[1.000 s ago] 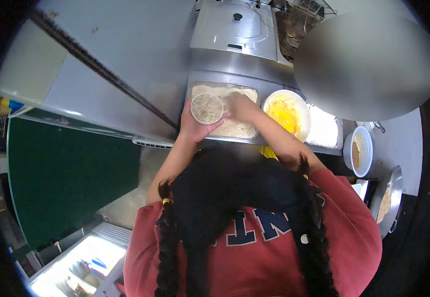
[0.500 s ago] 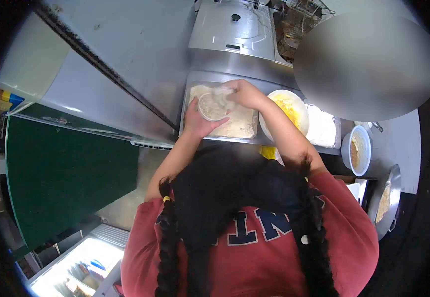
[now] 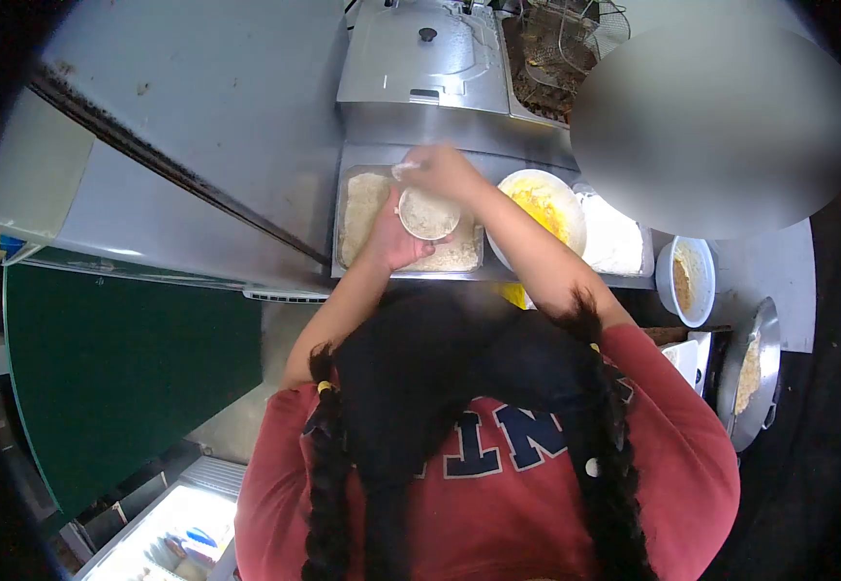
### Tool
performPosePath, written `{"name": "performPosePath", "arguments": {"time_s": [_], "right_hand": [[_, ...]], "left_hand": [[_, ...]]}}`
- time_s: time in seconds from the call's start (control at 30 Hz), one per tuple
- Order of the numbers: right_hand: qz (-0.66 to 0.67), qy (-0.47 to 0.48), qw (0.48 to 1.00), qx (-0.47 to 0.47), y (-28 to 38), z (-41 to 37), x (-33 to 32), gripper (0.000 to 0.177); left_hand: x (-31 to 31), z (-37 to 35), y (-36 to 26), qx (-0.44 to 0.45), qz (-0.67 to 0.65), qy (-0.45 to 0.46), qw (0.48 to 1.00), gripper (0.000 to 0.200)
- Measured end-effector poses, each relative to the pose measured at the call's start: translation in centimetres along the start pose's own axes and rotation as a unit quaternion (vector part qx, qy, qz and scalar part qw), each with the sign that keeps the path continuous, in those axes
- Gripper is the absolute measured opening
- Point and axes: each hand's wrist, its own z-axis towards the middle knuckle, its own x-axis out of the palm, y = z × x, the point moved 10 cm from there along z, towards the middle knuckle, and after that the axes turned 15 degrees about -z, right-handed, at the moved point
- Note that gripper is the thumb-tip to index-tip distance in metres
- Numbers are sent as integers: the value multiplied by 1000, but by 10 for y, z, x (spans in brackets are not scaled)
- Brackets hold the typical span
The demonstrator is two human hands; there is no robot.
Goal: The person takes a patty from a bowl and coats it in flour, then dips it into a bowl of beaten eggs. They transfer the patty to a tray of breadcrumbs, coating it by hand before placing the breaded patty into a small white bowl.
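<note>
My left hand (image 3: 396,242) is wrapped around a small white bowl (image 3: 429,235) filled with pale crumbs, holding it over a metal tray (image 3: 341,228). More pale crumbs (image 3: 362,208) cover the tray's bottom. At the bowl's far rim is my right hand (image 3: 443,172), blurred by motion, its fingers drawn together. Something whitish shows at these fingertips; whether it is a coating or a held piece I cannot make out. Under my right forearm stands a white bowl (image 3: 579,237) with yellow, egg-like mixture (image 3: 542,206).
A tray of white powder (image 3: 614,237) lies to the right, then a bowl with brownish mixture (image 3: 678,290) and a metal pan (image 3: 767,363). Behind the trays are a fryer with a lid (image 3: 420,68) and wire baskets (image 3: 561,48). A steel cabinet side (image 3: 217,97) borders the left.
The view has shifted slightly. My left hand and the small bowl have moved right over the tray. My right hand has moved left, from the bowl's right side to its far rim.
</note>
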Motion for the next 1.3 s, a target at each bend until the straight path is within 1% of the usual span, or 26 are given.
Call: {"name": "performPosePath", "arguments": {"time_s": [0.07, 0.17, 0.23, 0.3, 0.33, 0.37, 0.43, 0.47, 0.53, 0.57, 0.6, 0.67, 0.73, 0.77, 0.8, 0.83, 0.87, 0.93, 1.0, 1.03, 1.1, 1.13, 1.17, 1.2, 1.23, 1.3], "right_hand": [[-22, -7, 1000, 3, -3, 3, 12, 40], [-46, 49, 997, 45, -14, 2, 40, 48], [-65, -47, 992, 96, -27, 0, 36, 54], [-59, -37, 989, 130, -31, -4, 40, 54], [-54, -27, 984, 166, -36, -7, 42, 54], [-53, -27, 985, 164, -38, -5, 40, 54], [-13, 43, 992, 118, -39, 5, 51, 56], [-13, 44, 992, 117, -42, 12, 50, 56], [98, 106, 980, 133, -42, 15, 56, 56], [97, 105, 981, 134, -41, 15, 56, 56], [46, 112, 988, 95, -33, 17, 57, 57], [-4, 117, 992, 56, -25, 13, 61, 58], [-11, 31, 990, 136, -32, 1, 44, 59], [-11, 31, 990, 135, -36, 3, 50, 59], [-17, 4, 988, 156, -42, 2, 51, 59], [-24, -23, 984, 176, -50, 1, 50, 59], [-25, -24, 984, 177, -57, 2, 51, 59], [-11, 50, 983, 176, -47, 0, 47, 55], [1, 83, 986, 147, -38, 4, 47, 53], [13, 116, 986, 118, -31, 5, 52, 51], [-44, 73, 992, 91, -36, 10, 64, 55], [-101, 29, 993, 62, -41, 13, 71, 60], [-100, 30, 993, 62, -54, 16, 84, 60], [-90, -12, 993, 74, -69, 20, 88, 60], [-79, -55, 992, 86, -74, 20, 82, 60], [-58, -55, 993, 88, -81, 21, 80, 59]], "left_hand": [[-3, 4, -1, -11, 19, 1, 1000, 87], [-8, 0, -2, -12, 13, -20, 1000, 87], [5, -5, 3, -2, -9, -41, 999, 86], [25, -17, -3, 146, -41, -162, 975, 83], [17, -17, -4, 147, -40, -163, 975, 83], [6, -13, -2, 138, -63, -139, 979, 82], [-3, -12, -6, 131, -86, -114, 981, 82], [-6, -11, -6, 109, -43, -103, 988, 81], [-15, -8, -10, 84, 0, -91, 992, 80], [1, -3, 2, -3, -52, 28, 998, 79], [27, -8, 13, -90, -104, 147, 980, 78], [25, -12, 10, -88, -79, 134, 984, 77], [57, -14, 16, -82, -52, 122, 988, 76], [64, -13, 16, 17, -29, -45, 998, 78], [54, -26, 7, 115, -4, -212, 970, 79], [49, -25, 7, 114, -5, -212, 971, 79], [42, -20, 8, 103, -17, -187, 977, 82], [9, -13, 2, 93, -29, -161, 982, 84], [19, -2, 8, -23, -80, 66, 994, 86], [14, 0, 4, -23, -81, 67, 994, 86], [36, -7, 15, -112, -109, 193, 969, 86], [55, -11, 22, -113, -110, 192, 969, 86], [55, -8, 19, -19, -61, 14, 998, 86], [41, -17, 8, 77, -8, -165, 983, 86], [41, -15, 11, 78, -8, -165, 983, 86], [37, -12, 6, 129, -80, -166, 974, 90]]}}
